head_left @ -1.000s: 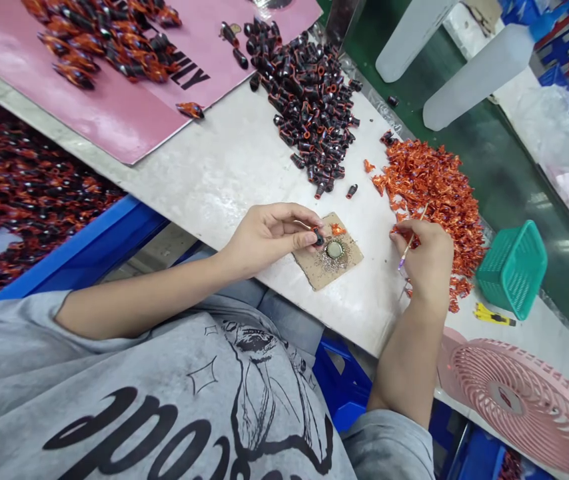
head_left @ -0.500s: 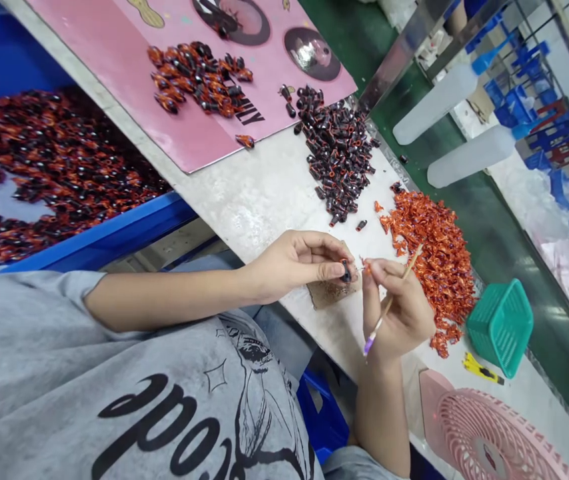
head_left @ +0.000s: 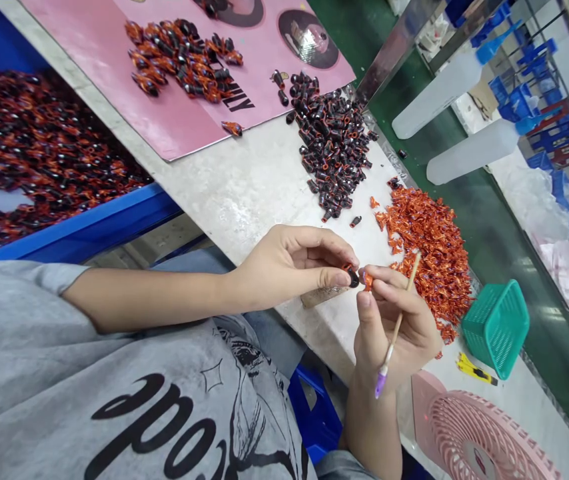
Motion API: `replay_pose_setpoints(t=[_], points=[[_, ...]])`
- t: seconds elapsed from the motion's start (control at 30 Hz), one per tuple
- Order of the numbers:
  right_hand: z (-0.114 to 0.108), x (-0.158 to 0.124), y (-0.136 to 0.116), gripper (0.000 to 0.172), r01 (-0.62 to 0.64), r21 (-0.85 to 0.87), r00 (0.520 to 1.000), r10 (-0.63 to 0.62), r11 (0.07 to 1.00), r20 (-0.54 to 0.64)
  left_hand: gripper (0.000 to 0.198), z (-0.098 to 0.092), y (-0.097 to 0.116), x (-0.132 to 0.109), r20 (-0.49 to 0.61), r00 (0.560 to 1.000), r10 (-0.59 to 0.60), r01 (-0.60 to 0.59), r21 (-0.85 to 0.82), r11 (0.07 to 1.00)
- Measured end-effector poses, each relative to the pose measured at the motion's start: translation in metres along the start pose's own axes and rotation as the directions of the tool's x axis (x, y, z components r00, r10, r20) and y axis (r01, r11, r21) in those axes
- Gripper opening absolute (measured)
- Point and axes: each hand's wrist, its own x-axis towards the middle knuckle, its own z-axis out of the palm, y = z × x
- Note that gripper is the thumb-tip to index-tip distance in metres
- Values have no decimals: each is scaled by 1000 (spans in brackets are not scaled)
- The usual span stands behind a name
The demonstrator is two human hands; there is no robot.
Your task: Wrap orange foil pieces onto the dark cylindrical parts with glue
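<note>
Between thumb and fingertips, my left hand [head_left: 299,267] pinches a small black plastic piece [head_left: 353,277]. Facing it, my right hand [head_left: 399,320] pinches a small orange plastic piece [head_left: 367,281] close to the black one; whether they touch I cannot tell. A thin wooden stick [head_left: 398,327] with a purple tip also lies across the right hand's fingers. Below the hands is a brown block [head_left: 320,297], partly covered by the left hand. A pile of black pieces [head_left: 334,147] and a pile of orange pieces [head_left: 434,253] lie on the table beyond.
Joined orange-and-black pieces [head_left: 184,60] lie on a pink sheet [head_left: 174,133]. More fill a blue bin [head_left: 79,227] at left. A green basket [head_left: 497,327], a yellow cutter [head_left: 475,369] and a pink fan [head_left: 479,433] stand at right. Two white bottles [head_left: 472,153] stand farther back.
My right hand has turned, bringing the orange piece nearer the black one. The stick has tilted more upright. The view has shifted slightly.
</note>
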Motion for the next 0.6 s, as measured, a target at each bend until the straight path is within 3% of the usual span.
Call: replay_pose_setpoints(t=[0.13,0.27,0.43,0.6], points=[[-2,-2,-3,45,161,-224,986,-148,961,72,20,3,0,-1,1,999,50,-50,-1,999],[-3,-2,-2,40,272,-357,962,-243,894,124,20,4,3,-2,-24,1000,-13,13,-1,1000],[-1,1,-2,30,275,-360,961,-243,892,133,24,5,9,-4,-45,997,-59,61,43,997],[-2,-2,-2,36,258,-335,964,-217,906,155,26,6,9,-8,-55,998,21,-15,101,995]])
